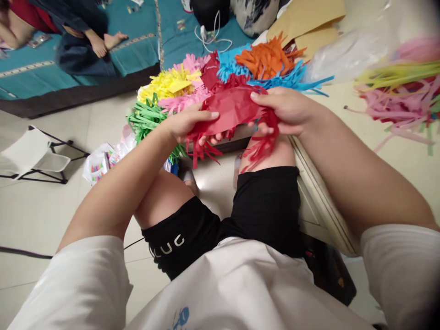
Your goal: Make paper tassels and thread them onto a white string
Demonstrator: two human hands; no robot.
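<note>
Between my two hands is a sheet of red tissue paper [231, 108] with fringed, cut edges hanging down. My left hand [192, 121] grips its left side, thumb on top and fingers underneath. On the right side, my right hand [283, 110] pinches the paper with the thumb above and fingers below. Just beyond the sheet lie piles of fringed paper: yellow [168, 87], green [146, 114], pink [187, 100], blue [228, 64] and orange [264, 57]. More red fringe sits behind the held sheet.
Pink and yellow paper strips [398, 94] lie at the right, near clear plastic wrap [347, 55] and brown paper [305, 23]. A white folding stool [30, 149] and a plastic packet [98, 165] are on the left floor. Another person's feet [105, 43] rest on the teal-covered bed [137, 55].
</note>
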